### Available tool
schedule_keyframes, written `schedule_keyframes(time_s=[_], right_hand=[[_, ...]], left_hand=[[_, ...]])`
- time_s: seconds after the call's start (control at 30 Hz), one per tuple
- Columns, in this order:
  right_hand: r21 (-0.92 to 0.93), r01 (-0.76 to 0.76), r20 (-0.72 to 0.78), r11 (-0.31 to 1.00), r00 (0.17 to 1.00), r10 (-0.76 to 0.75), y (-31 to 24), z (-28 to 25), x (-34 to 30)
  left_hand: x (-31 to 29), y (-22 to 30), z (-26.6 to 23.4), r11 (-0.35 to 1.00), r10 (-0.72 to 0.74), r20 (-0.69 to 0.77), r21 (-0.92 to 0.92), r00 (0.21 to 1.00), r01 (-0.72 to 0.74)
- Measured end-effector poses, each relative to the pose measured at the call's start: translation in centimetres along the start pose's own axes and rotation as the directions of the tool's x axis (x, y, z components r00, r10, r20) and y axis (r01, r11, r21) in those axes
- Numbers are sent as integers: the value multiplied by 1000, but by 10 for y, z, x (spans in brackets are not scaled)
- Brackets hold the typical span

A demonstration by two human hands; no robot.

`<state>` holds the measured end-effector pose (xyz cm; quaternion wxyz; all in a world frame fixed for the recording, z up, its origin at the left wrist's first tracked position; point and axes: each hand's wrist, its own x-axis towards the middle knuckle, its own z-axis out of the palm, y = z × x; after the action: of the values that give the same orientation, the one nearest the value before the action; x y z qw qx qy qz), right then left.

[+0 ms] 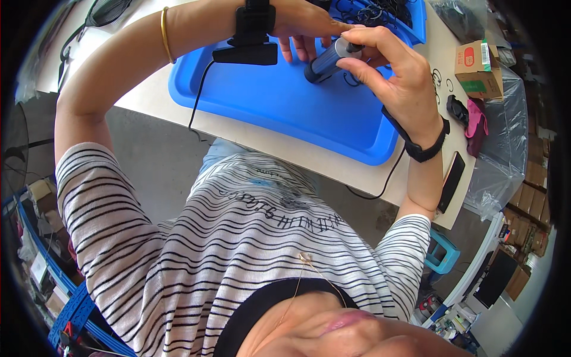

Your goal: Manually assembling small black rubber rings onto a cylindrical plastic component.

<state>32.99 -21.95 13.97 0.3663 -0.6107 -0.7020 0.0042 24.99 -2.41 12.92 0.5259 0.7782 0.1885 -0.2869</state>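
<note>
We see writing on the carton at the right of the table: it carries a red printed mark, a white sticker with a barcode and a piece of green tape. The striped shirt has also dark lettering across the chest.

The right hand has its thumb and forefinger bent toward each other, and between them we find the upper end of the grey-blue cylinder gripped. The left hand comes over the far side with the fingers pointing down and a little separated; its forefinger reaches toward the cylinder's upper end, but we cannot tell if these fingers press on it.

The cylinder is over the blue tray, near its far right part. Its long axis is slanted: the dark end points down to the left and toward the person, the other end goes up to the right, into the right hand. We cannot tell whether the dark end touches the tray. Just beside the cylinder lie thin black rings
</note>
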Motion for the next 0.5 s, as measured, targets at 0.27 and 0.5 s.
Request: schedule_keyframes(time_s=[0.27,0.5], right_hand=[[21,-135,146,991,981,130,-5,-15,-2],[15,-120,202,993,973,114,2,-21,2]], left_hand=[[14,-2,2,999,-50,26,-10,998,51],[5,0,2,995,-44,20,-88,999,45]])
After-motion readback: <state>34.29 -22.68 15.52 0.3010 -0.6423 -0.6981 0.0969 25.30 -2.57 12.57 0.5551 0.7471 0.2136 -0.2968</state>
